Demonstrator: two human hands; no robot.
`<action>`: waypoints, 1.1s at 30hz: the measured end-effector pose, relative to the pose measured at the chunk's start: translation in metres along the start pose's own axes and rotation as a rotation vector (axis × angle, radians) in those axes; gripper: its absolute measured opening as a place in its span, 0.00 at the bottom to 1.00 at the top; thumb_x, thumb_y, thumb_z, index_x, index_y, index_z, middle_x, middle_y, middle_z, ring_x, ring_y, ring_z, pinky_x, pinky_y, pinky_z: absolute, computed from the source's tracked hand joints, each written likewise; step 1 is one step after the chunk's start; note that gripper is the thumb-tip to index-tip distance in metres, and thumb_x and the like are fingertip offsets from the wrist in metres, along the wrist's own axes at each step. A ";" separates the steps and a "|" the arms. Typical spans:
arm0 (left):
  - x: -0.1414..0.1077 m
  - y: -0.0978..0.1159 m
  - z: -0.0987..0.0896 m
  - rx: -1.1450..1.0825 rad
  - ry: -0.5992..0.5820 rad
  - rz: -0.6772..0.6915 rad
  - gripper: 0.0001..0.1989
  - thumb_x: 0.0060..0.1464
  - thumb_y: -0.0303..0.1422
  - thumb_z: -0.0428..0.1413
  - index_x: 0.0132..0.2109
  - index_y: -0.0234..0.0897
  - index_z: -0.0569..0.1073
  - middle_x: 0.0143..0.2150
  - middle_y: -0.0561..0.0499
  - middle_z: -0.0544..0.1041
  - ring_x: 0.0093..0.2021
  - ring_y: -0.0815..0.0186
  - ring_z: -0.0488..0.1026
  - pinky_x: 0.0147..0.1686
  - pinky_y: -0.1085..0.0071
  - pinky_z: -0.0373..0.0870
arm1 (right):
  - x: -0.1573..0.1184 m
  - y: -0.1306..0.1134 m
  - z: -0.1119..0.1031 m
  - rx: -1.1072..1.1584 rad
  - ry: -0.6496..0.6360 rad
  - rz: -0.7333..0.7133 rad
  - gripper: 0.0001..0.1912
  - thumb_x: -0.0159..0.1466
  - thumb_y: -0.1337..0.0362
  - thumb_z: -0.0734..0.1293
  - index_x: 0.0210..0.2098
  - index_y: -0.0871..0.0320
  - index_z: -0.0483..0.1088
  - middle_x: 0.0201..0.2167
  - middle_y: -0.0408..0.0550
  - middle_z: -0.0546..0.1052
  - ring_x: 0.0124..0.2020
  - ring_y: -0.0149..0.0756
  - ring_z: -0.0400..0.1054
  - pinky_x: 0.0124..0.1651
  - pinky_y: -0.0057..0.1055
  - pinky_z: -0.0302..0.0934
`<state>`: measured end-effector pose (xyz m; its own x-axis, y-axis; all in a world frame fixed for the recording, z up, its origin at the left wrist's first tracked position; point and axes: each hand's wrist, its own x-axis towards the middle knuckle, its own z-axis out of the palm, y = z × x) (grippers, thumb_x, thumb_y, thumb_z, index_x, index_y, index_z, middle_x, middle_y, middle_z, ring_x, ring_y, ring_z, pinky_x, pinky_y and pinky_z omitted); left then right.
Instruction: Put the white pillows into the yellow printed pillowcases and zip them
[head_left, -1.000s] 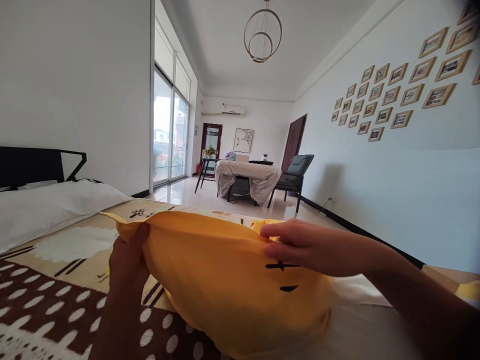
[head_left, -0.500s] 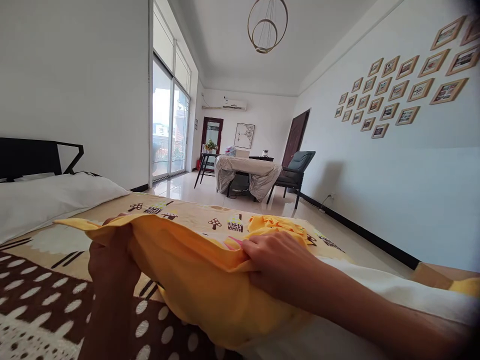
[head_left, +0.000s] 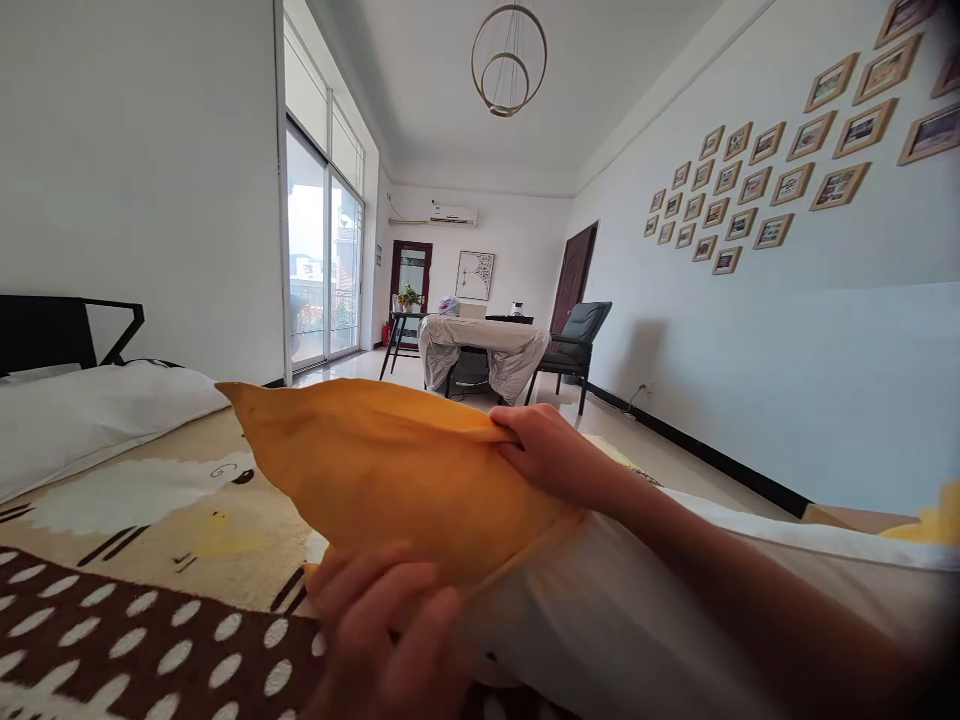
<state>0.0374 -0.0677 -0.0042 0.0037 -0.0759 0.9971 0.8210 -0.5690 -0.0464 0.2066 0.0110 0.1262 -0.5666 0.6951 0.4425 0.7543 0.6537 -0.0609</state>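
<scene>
A yellow cloth (head_left: 375, 460) is lifted above the bed, its pointed corner reaching up to the left. Its upper edge is pinched in my right hand (head_left: 536, 445). Low in the view, my left hand (head_left: 386, 620) is in front of the cloth's lower part, its fingers apart and slightly curled, blurred by motion. White fabric (head_left: 570, 600) joins the yellow cloth at its lower right and runs under my right forearm.
A patterned bedspread (head_left: 172, 510) with brown, dotted parts lies below. At the left is a white pillow (head_left: 97, 410). Beyond the bed stand a covered table (head_left: 487, 335) and a dark chair (head_left: 577, 345). Framed pictures hang on the right wall.
My left hand has let go of the cloth's left part and moved down and right. My right hand has raised the cloth edge, and the view has shifted slightly.
</scene>
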 end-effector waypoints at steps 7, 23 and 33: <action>-0.019 0.003 0.070 -0.101 -0.365 0.109 0.18 0.53 0.27 0.51 0.52 0.32 0.69 0.51 0.41 0.73 0.53 0.54 0.66 0.50 0.56 0.59 | -0.010 0.017 -0.011 0.062 -0.046 -0.040 0.17 0.59 0.56 0.66 0.44 0.57 0.69 0.33 0.46 0.76 0.35 0.37 0.67 0.39 0.29 0.56; -0.022 0.026 0.066 -0.322 -0.252 -0.140 0.08 0.57 0.22 0.47 0.36 0.34 0.70 0.28 0.49 0.69 0.29 0.67 0.65 0.29 0.71 0.63 | -0.035 0.042 0.066 -0.379 0.478 -0.300 0.17 0.66 0.71 0.54 0.50 0.64 0.67 0.35 0.54 0.77 0.37 0.39 0.66 0.46 0.38 0.51; -0.022 0.021 0.069 -0.406 -0.421 -0.025 0.10 0.59 0.24 0.46 0.30 0.35 0.66 0.21 0.54 0.66 0.21 0.70 0.63 0.22 0.73 0.56 | -0.055 0.066 0.040 -0.544 0.435 0.234 0.15 0.62 0.67 0.60 0.48 0.61 0.66 0.38 0.54 0.78 0.40 0.43 0.69 0.42 0.36 0.50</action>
<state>0.0938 -0.0209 -0.0225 0.2817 0.2265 0.9324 0.5395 -0.8410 0.0414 0.2746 0.0279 0.0614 -0.2727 0.5426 0.7945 0.9615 0.1829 0.2051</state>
